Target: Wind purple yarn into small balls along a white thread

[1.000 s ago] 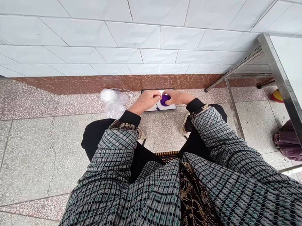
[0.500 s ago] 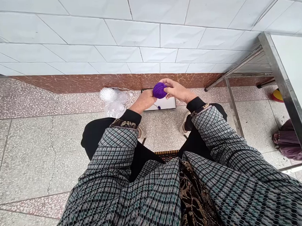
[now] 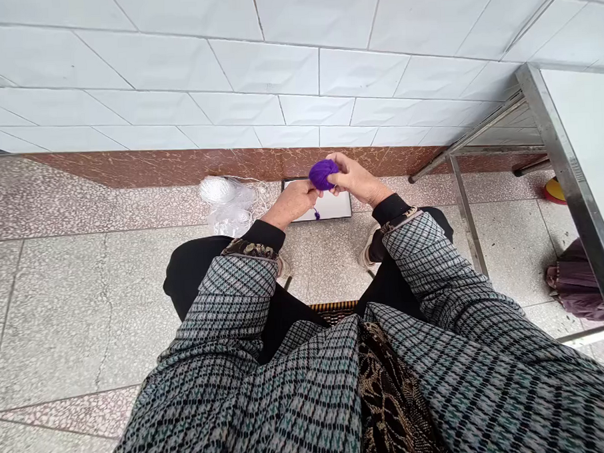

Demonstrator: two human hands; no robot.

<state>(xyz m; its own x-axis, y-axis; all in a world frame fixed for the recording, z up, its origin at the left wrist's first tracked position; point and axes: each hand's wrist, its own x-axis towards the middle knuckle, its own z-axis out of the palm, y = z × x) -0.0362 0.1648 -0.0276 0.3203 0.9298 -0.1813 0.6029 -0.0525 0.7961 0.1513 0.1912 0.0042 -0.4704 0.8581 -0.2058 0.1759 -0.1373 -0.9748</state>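
Observation:
A ball of purple yarn [image 3: 323, 175] is held up in front of me, with my right hand [image 3: 356, 180] closed around its right side. My left hand [image 3: 295, 203] is just below and left of the ball, its fingers pinched together on what looks like the yarn strand; the strand itself is barely visible. Beneath both hands lies a shallow white box or tray [image 3: 338, 208] with a dark rim, on the floor. A small purple tuft of yarn [image 3: 317, 214] shows against its white surface, near the left hand.
White yarn balls in clear plastic [image 3: 219, 190] lie on the floor at left, by the tiled wall [image 3: 297, 110]. A metal-framed table [image 3: 570, 168] stands at right. Under it are a red and yellow object [image 3: 555, 191] and a dark purple cloth-like bundle [image 3: 579, 282].
The ball has shifted slightly up and right and turned in the right hand. My left fingers have come away from its side and now pinch together below it.

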